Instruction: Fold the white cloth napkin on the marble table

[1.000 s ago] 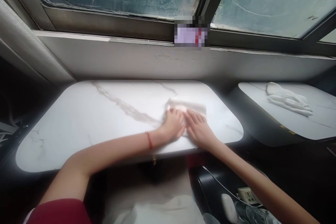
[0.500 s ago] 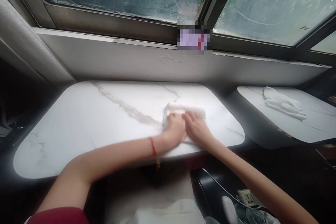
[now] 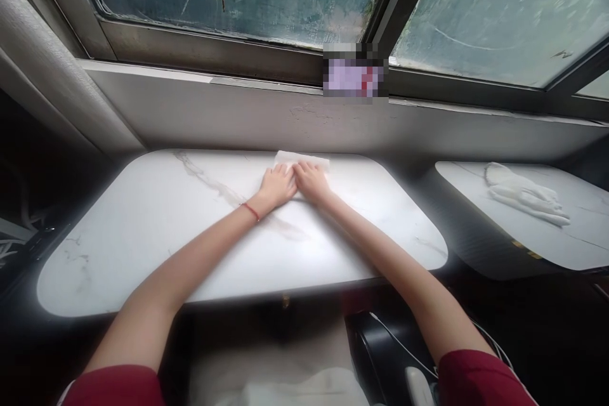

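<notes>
A folded white cloth [image 3: 302, 157] lies at the far edge of a white marble-patterned tabletop [image 3: 133, 235]. My left hand [image 3: 278, 185] presses it down, fingers bent over it and a red string bracelet at the wrist. Against it, on the right, my right hand [image 3: 311, 181] bears on the same cloth, its fingers close together. Both arms are stretched forward, and the hands touch each other. The cloth's near part is hidden beneath them.
A second marble-patterned table [image 3: 585, 228] stands at the right with white gloves [image 3: 526, 193] on it. A low wall [image 3: 228, 117] and window frames rise behind the tabletop. Below its front edge are a black object [image 3: 375, 346] and a white cable [image 3: 402, 344].
Both hands have slid the cloth away from me and a little left, from near the front right of the tabletop to its far edge. My arms are straighter.
</notes>
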Demonstrator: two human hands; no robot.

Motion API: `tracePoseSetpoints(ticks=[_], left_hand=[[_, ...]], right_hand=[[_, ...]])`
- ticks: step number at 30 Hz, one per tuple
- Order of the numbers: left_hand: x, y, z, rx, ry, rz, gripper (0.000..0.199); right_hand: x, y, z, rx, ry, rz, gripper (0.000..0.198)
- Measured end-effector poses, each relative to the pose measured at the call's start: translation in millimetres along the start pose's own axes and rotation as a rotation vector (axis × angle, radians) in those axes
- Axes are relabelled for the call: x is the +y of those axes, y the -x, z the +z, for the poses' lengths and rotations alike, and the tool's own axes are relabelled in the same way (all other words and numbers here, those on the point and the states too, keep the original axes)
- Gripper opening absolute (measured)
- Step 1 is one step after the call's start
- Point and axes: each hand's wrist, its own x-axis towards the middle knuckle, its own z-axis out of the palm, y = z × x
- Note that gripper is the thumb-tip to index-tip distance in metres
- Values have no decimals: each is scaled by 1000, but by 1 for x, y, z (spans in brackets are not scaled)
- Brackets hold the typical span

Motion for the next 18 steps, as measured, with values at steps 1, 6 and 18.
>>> tracePoseSetpoints(ticks=[1,6,18], left_hand=[[-6,-2,2,2,-2,-19,54],[-24,-8,12,8,-6,-123,57],[-27,2,-21,54,-41,30,34]], right_hand=[[-1,-8,3,2,-7,-3,34],[-1,-37,12,-5,-47,-35,37],[-18,7,-7,-15,-40,-54,36]])
